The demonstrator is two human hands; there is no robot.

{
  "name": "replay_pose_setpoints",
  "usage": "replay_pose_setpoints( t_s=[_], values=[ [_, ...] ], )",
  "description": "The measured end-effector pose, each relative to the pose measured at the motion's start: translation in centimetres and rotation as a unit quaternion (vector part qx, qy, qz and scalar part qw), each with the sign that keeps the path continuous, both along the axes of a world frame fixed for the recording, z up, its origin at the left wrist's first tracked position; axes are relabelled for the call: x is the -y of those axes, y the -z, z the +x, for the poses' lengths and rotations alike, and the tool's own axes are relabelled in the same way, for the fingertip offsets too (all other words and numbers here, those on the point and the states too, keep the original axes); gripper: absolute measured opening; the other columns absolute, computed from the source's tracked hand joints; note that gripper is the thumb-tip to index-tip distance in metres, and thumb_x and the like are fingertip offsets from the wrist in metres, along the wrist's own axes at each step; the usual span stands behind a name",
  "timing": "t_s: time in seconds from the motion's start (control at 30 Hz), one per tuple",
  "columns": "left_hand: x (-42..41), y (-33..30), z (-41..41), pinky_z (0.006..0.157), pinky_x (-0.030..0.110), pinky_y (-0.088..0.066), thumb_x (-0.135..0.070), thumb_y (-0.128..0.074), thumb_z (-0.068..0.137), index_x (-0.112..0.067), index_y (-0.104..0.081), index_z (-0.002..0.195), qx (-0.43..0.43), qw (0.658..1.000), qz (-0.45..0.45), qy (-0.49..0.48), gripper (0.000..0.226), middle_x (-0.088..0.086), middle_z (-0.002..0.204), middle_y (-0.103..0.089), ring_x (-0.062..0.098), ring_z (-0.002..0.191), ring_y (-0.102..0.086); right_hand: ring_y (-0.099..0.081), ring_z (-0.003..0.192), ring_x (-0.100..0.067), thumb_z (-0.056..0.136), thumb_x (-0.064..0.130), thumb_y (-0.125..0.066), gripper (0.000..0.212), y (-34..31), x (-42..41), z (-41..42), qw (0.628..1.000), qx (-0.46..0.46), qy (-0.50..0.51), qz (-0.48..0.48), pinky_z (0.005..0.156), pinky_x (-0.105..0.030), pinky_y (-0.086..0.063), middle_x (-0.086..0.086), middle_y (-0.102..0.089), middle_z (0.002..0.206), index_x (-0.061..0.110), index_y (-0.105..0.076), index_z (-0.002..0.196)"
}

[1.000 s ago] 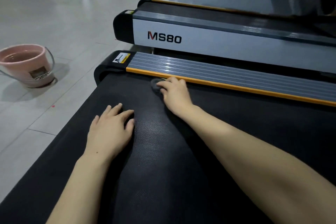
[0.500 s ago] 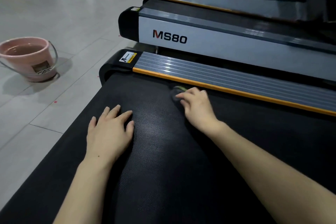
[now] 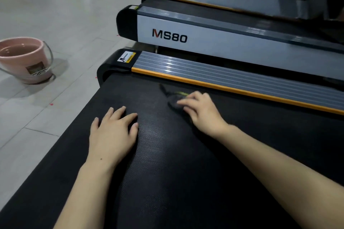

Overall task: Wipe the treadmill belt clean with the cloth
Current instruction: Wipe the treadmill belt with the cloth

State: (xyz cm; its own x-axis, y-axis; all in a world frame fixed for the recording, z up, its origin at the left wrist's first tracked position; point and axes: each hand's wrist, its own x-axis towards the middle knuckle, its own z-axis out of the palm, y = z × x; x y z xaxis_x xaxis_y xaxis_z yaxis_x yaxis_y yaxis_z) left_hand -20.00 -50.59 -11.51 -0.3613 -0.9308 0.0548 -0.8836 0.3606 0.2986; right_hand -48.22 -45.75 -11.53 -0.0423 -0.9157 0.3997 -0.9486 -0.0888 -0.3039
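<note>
My right hand (image 3: 202,110) has slid back along the belt (image 3: 167,154) since a second ago. It was up near the black end cap (image 3: 113,65) at the belt's far corner; now it sits right of centre in the frame, just below the orange strip (image 3: 223,87) of the side rail (image 3: 232,78). The cloth (image 3: 174,98) came with it, so that edge strip of belt by the rail has had a pass — my read: mid-stroke, working along the rail side, most of the belt not yet wiped.

Cloth now: small, dark, blurred, with a hint of green, lying flat on the belt under and just ahead of my right fingertips (image 3: 181,102). A thin tail of it trails toward upper left. The right fingers are bent down onto it, pressing it to the belt; whether they pinch it I cannot tell, blur hides it.

My left hand (image 3: 111,134) has not moved — flat on the belt, fingers spread and straight, holding nothing, left of centre, bracing me. It lies near the cloth but apart from it, with bare belt between.

Pink bucket (image 3: 24,61) with water in it stands on the tiled floor (image 3: 65,15) at the left edge, well apart from the hands. Next treadmill (image 3: 223,42), marked MS80, sits above the rail.
</note>
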Motion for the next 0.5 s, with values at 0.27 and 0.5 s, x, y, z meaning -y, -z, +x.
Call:
replay_pose_setpoints(
  t_s=[0.27, 0.5],
  values=[
    [-1.9, 0.1, -3.2, 0.121, 0.045, -0.019, -0.054, -0.037, 0.098, -0.052, -0.048, 0.138, 0.001, 0.994, -0.018, 0.108, 0.042, -0.021, 0.156, -0.035, 0.012, 0.150, -0.020, -0.057, 0.098, -0.032, 0.099, 0.028, -0.055, 0.027, -0.4, 0.3, -6.7, 0.996, -0.079, -0.034, 0.000, 0.093, -0.034, -0.042, -0.003, -0.061, 0.113, 0.027, -0.069, 0.121],
    [-1.7, 0.3, -3.3, 0.120, 0.047, -0.021, -0.055, -0.036, 0.098, -0.052, -0.047, 0.138, 0.018, 0.993, -0.024, 0.115, 0.042, -0.021, 0.156, -0.036, 0.013, 0.150, -0.022, -0.049, 0.094, -0.024, 0.097, 0.022, -0.061, 0.025, -0.2, -2.9, -5.1, 0.999, -0.029, 0.033, -0.005, 0.088, -0.022, -0.031, 0.004, -0.057, 0.108, 0.030, -0.069, 0.119]
  ],
)
